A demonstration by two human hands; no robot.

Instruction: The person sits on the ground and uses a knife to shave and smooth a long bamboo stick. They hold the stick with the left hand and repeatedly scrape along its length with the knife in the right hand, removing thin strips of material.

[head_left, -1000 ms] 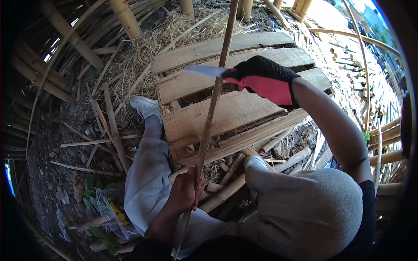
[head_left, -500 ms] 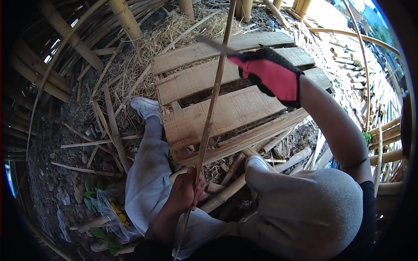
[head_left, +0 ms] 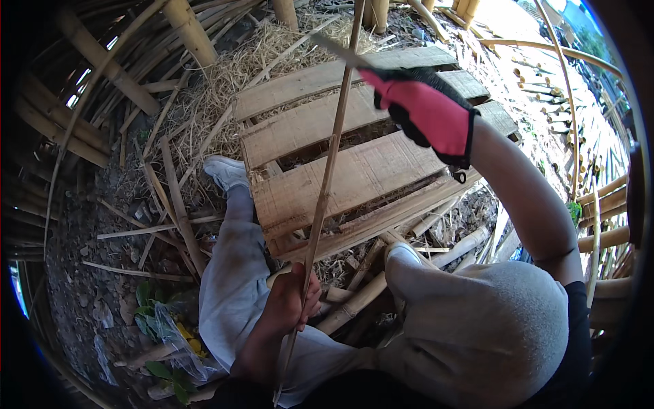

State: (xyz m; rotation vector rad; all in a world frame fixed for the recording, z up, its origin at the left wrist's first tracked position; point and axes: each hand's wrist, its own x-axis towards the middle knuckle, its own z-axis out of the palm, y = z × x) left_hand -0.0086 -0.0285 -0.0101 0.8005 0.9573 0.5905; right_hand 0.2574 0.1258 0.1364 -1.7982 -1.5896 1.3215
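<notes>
My bare left hand (head_left: 294,300) is closed around the lower part of a long, thin bamboo strip (head_left: 328,170), which slants up and away past the top edge of the view. My right hand (head_left: 429,112), in a pink and black glove, is wrapped round the handle of a knife, though the handle itself is hidden in the fist. The knife blade (head_left: 334,49) points to the upper left and crosses the strip high up; I cannot tell whether it touches. Below both lies a slatted wooden pallet (head_left: 347,178).
Wood shavings (head_left: 204,102) are heaped behind and left of the pallet. Bamboo poles (head_left: 187,31) stand at the back. Bamboo offcuts (head_left: 354,303) lie near my feet, and a clear plastic bag (head_left: 174,334) sits at lower left. Many cut bamboo lengths (head_left: 606,163) lie at right.
My right hand and the knife have shifted very slightly, with the blade a little higher along the strip. My left hand keeps its hold in nearly the same place.
</notes>
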